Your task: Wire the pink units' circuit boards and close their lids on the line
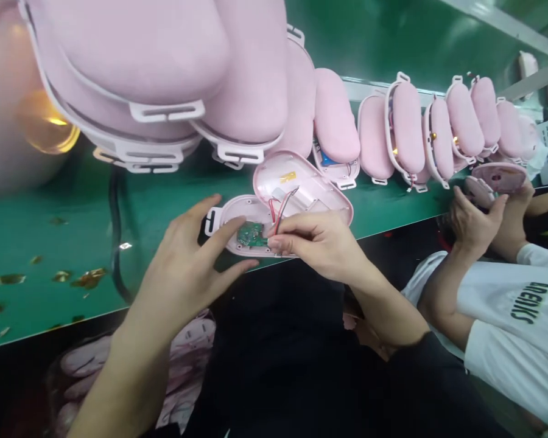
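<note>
In front of me on the green bench lies an opened pink casing, its lower shell beside the tilted upper shell. A small green circuit board sits in the lower shell, and red and black wires rise near it. My left hand has its fingers spread around the shell's left end, the index fingertip at the board. My right hand pinches the wires between thumb and fingers at the board's right edge. Whether it also grips the board is hidden.
Stacked pink casings stand close at the upper left, and a row of more casings runs right. A black cable crosses the green bench, with yellow tape scraps nearby. At right, a co-worker's hands hold another casing.
</note>
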`<state>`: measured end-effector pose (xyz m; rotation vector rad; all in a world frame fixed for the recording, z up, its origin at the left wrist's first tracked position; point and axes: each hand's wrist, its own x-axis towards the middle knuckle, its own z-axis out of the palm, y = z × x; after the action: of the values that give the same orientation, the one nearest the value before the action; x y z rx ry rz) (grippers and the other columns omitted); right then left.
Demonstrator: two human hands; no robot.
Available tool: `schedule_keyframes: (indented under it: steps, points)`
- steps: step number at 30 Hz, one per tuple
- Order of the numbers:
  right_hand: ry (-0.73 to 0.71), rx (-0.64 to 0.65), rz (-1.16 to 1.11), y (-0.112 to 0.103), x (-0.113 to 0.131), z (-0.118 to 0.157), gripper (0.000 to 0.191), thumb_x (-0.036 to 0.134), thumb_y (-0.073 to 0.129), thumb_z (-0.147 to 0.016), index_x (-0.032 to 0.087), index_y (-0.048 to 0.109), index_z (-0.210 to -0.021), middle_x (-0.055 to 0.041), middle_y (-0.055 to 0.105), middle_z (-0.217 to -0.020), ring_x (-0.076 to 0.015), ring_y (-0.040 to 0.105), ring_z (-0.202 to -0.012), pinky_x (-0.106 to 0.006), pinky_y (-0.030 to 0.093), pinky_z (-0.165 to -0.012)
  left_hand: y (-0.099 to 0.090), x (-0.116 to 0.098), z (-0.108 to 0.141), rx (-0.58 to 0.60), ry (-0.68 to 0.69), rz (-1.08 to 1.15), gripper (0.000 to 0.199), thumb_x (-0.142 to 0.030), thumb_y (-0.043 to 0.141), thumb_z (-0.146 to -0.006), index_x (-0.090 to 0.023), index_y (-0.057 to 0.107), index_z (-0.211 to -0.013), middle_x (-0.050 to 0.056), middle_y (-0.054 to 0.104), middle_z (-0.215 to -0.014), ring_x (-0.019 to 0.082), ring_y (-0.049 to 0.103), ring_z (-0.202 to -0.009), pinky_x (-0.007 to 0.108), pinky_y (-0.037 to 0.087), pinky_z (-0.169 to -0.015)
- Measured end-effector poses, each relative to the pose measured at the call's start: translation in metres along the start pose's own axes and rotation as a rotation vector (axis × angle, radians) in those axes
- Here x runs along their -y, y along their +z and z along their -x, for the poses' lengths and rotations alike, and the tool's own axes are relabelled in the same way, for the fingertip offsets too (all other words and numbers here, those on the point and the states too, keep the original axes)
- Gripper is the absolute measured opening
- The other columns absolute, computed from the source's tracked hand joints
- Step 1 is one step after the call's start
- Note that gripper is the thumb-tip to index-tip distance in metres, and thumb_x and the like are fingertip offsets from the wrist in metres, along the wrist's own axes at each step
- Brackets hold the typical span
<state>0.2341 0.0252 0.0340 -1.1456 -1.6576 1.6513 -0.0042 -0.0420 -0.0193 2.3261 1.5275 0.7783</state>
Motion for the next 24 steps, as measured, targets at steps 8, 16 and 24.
schedule_keyframes:
  steps: [8,16,24]
  points:
    - [-0.244,-0.147,0.477,0.011,0.0,0.01,0.01,0.021,0.079,-0.1,0.019,0.08,-0.091,0.0012,0.079,-0.086,-0.0101,0.073,-0.079,-0.021,0.057,-0.076,0.0,-0.02,0.0,-0.177,-0.016,0.054,0.035,-0.033,0.08,-0.101,-0.027,0.069,-0.133,0.015,0.063,-0.139,0.034,0.07,-0.124,0.044,0.07,-0.092]
    - [-0.372,-0.324,0.396,0.024,-0.02,0.024,0.006,0.017,0.081,-0.097,0.021,0.083,-0.094,-0.0008,0.081,-0.094,-0.012,0.078,-0.086,-0.024,0.065,-0.079,0.0,-0.036,0.004,-0.179,-0.105,0.119,0.023,-0.031,0.069,-0.107,-0.025,0.074,-0.129,0.012,0.061,-0.141,0.032,0.069,-0.124,0.043,0.07,-0.094]
    - [-0.346,-0.34,0.524,0.027,-0.02,0.022,0.008,0.019,0.08,-0.099,0.022,0.084,-0.093,-0.0012,0.08,-0.09,-0.0135,0.077,-0.084,-0.027,0.065,-0.079,0.001,-0.034,0.004,-0.2,-0.063,0.14,0.029,-0.024,0.071,-0.105,-0.019,0.069,-0.133,0.019,0.061,-0.14,0.032,0.07,-0.12,0.041,0.07,-0.09]
